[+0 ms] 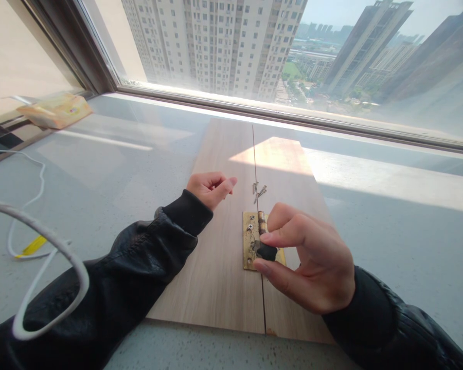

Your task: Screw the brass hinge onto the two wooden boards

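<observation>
In my right hand (pixel 312 257), thumb and fingers pinch a black handle (pixel 267 252), apparently a screwdriver seen nearly end-on; its tip is hidden. The handle is over a worn brass hinge (pixel 248 241), whose right leaf is partly covered by the hand. A screw sits in the hinge's left leaf. My left hand (pixel 212 188) is closed, fingers curled and thumb on top, over the left wooden board (pixel 204 267); whether anything is inside it is hidden. Several loose screws (pixel 260 192) lie by the seam above the hinge.
The left board lies against a right wooden board (pixel 281 313) on a pale speckled sill (pixel 389 246). White cable (pixel 77 277) loops at the left, partly in front of my left sleeve. A tissue pack (pixel 57 110) rests at the far left corner, beside the window frame (pixel 254 110).
</observation>
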Motion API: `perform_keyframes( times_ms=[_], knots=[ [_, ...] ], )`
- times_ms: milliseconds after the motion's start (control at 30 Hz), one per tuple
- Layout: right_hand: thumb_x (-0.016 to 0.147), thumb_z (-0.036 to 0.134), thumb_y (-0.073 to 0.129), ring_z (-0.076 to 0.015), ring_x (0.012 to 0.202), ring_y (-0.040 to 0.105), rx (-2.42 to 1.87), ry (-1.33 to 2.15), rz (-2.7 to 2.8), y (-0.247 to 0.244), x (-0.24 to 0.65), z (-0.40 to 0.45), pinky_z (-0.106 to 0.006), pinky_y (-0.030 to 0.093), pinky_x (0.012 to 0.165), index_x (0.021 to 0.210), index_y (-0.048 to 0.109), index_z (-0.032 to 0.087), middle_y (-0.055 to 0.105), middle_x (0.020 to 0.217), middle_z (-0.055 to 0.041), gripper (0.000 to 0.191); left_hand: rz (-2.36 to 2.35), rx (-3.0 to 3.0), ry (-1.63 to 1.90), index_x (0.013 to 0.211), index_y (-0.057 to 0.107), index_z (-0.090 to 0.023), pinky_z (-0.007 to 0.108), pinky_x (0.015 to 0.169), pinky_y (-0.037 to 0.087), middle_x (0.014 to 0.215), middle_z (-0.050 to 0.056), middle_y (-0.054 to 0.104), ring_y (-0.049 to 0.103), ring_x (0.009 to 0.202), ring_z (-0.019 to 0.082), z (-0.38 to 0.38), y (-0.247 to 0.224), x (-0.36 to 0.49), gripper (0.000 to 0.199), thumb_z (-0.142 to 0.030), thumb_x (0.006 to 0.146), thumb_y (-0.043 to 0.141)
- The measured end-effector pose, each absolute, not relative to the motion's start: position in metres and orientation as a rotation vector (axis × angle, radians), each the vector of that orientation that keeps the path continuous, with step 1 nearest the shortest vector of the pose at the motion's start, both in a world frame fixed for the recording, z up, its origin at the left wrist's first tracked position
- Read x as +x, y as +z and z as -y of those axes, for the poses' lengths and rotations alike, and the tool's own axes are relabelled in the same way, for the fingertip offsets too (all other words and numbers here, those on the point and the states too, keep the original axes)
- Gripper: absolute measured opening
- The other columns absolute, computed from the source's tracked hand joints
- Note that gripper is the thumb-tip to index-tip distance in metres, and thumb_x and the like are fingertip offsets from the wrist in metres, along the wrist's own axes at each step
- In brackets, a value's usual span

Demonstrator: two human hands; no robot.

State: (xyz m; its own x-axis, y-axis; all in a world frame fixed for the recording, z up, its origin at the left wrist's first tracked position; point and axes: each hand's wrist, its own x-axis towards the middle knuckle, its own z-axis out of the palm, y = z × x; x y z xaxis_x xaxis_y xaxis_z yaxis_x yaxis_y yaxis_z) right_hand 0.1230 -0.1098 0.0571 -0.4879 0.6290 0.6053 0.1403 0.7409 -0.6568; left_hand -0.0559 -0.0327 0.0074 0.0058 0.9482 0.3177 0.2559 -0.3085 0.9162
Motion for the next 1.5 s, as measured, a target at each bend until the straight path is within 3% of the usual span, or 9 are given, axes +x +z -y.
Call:
perform_keyframes(
  times_ms=[167,433,733,1100,1300,1400,1500],
  knots=[
    [0.064,0.006,0.067,-0.0104,0.064,0.047,-0.627,0.564,2.031,0.064,0.126,0.109,-0.026,0.040,0.055,0.082,0.052,0.017,0.050,0.078,-0.0010,0.026,-1.256,1.623,1.330,0.050,0.058,-0.014,0.022,0.046,0.033,0.042,-0.003,0.048,0.040,0.042,0.006,0.033,0.008,-0.056,0.035,-0.038,0.075,0.059],
    [0.077,0.008,0.060,-0.0066,0.058,0.047,-0.691,0.429,2.370,0.086,0.134,0.103,-0.020,0.040,0.053,0.092,0.060,0.013,0.054,0.071,0.0001,0.015,-1.264,1.614,1.323,0.050,0.058,-0.014,0.023,0.046,0.033,0.042,-0.003,0.048,0.040,0.042,0.007,0.033,0.008,-0.056,0.035,-0.038,0.074,0.060],
    [0.084,0.009,0.049,-0.0103,0.064,0.052,-0.736,0.614,2.562,0.103,0.146,0.109,-0.023,0.043,0.055,0.111,0.057,0.015,0.059,0.078,-0.0029,0.028,-1.273,1.615,1.338,0.050,0.059,-0.014,0.022,0.044,0.032,0.041,-0.003,0.048,0.040,0.041,0.006,0.033,0.007,-0.056,0.034,-0.037,0.074,0.060],
    [0.085,0.019,0.055,-0.0099,0.057,0.056,-0.767,0.425,2.558,0.102,0.147,0.109,-0.021,0.041,0.051,0.091,0.057,0.013,0.063,0.069,-0.0023,0.008,-1.272,1.611,1.354,0.050,0.059,-0.014,0.021,0.045,0.031,0.042,-0.004,0.048,0.039,0.041,0.006,0.034,0.008,-0.055,0.034,-0.037,0.075,0.060],
    [0.084,0.026,0.057,-0.0065,0.043,0.039,-0.832,0.240,2.525,0.099,0.145,0.109,-0.021,0.032,0.043,0.084,0.055,0.015,0.050,0.054,0.0046,0.010,-1.275,1.600,1.346,0.050,0.058,-0.014,0.022,0.045,0.031,0.042,-0.004,0.048,0.039,0.042,0.006,0.034,0.009,-0.054,0.033,-0.037,0.074,0.060],
    [0.083,0.036,0.058,-0.0055,0.038,0.026,-0.887,0.137,2.457,0.096,0.144,0.108,-0.021,0.024,0.038,0.071,0.050,0.018,0.036,0.047,0.0080,0.023,-1.273,1.601,1.352,0.050,0.058,-0.014,0.022,0.045,0.031,0.042,-0.004,0.048,0.039,0.042,0.006,0.034,0.009,-0.054,0.033,-0.036,0.074,0.060],
    [0.082,0.040,0.059,-0.0057,0.038,0.024,-0.962,-0.003,2.400,0.094,0.145,0.105,-0.023,0.021,0.037,0.064,0.046,0.019,0.030,0.046,0.0080,0.030,-1.275,1.611,1.353,0.050,0.058,-0.014,0.022,0.046,0.031,0.042,-0.004,0.048,0.040,0.042,0.006,0.034,0.009,-0.054,0.032,-0.035,0.074,0.060]
  ],
)
